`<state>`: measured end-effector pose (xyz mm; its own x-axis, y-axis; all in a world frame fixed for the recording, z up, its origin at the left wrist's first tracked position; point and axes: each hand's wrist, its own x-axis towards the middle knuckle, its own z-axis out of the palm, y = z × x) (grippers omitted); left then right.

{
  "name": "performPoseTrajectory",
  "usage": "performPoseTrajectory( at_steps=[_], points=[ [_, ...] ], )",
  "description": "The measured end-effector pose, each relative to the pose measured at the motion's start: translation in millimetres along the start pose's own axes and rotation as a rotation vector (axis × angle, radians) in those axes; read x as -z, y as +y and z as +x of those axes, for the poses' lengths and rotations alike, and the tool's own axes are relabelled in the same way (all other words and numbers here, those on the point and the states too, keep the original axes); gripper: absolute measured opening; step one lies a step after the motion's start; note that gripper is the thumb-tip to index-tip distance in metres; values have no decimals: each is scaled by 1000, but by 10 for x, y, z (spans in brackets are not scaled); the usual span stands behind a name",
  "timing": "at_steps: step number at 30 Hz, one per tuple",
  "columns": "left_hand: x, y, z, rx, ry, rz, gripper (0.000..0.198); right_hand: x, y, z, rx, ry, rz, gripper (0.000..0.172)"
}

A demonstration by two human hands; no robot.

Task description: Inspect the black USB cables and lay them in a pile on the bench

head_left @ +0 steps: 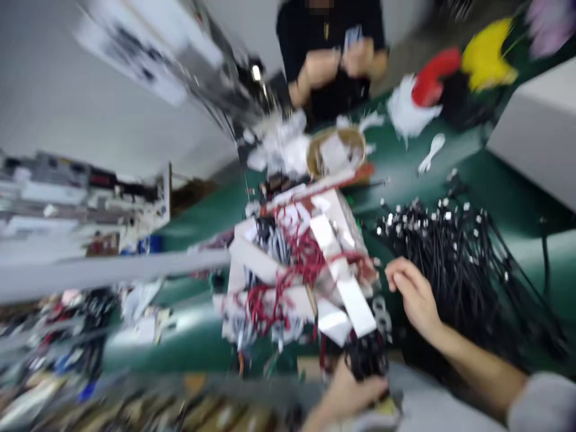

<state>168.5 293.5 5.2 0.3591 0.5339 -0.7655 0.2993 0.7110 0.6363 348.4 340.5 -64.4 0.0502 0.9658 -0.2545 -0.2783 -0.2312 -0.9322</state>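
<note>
My left hand (348,390) is at the bottom of the view, closed around a coiled bundle of black cable (366,357) near the table's front edge. My right hand (416,300) hovers to the right of it, fingers loosely curled together, with nothing visible in them. Beside that hand lies a wide heap of black cables (450,258) with small pale connector ends. A long white strip (346,282) stretches from the bundle across a pile of red cords (308,255) and pale cardboard pieces (258,258). Motion blur softens fine detail.
A co-worker (330,66) sits across the green table (193,342), both hands raised. A round basket (315,159) with white pieces and a heap of clear plastic bags (288,144) stand near them. A white box (540,126) is at the right. A pale bar (135,273) crosses the left side.
</note>
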Motion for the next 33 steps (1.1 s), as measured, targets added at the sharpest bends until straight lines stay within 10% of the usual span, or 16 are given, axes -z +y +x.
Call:
performPoseTrajectory(
  at_steps=[9,14,20,27,33],
  points=[
    [-226,-491,-620,-48,179,-618,50,-197,-32,-1117,-31,-329,-53,42],
    [-327,-639,-887,-90,328,-601,47,-359,-133,-1624,139,-428,-385,60],
    [-344,-715,-1124,-223,341,-586,37,-641,-229,-1854,218,-369,-389,28],
    [-105,-709,-1354,-282,302,-642,40,-604,-263,-1865,-23,-81,31,19],
    [-21,-774,-1434,-306,307,-559,39,-663,-504,-1797,-63,-244,-97,20]
  ],
)
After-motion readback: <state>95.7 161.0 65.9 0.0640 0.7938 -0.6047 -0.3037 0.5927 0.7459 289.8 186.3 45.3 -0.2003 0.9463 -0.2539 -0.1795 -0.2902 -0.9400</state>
